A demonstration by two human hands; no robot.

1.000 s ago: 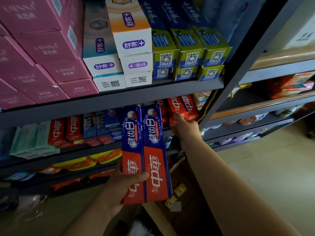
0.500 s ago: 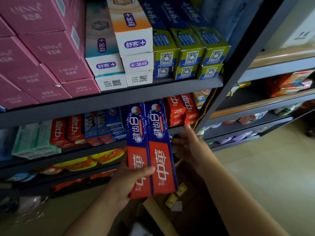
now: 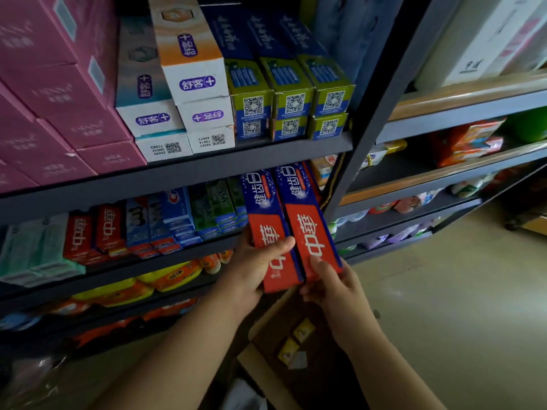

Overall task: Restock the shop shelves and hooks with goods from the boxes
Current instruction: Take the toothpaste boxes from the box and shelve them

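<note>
Two long red-and-blue toothpaste boxes [image 3: 291, 223] lie side by side, their blue far ends pushed under the upper shelf into the right end of the second shelf [image 3: 207, 247]. My left hand [image 3: 254, 267] grips the left box, thumb across its red face. At the near end of the right box, my right hand [image 3: 331, 285] holds it with fingers curled round the corner. An open cardboard box [image 3: 266, 327] sits on the floor below my hands, with small yellow packets inside.
The second shelf carries red, blue and green toothpaste boxes [image 3: 177, 220]. Above it stand pink cartons [image 3: 59, 99], white cartons and green-blue boxes [image 3: 293, 96]. A dark upright post [image 3: 370, 119] borders the bay on the right, with more stocked shelves beyond. Tan floor lies at right.
The two boxes moved right and into the shelf's right end. My right hand came back from the shelf and took hold of the right box's near end.
</note>
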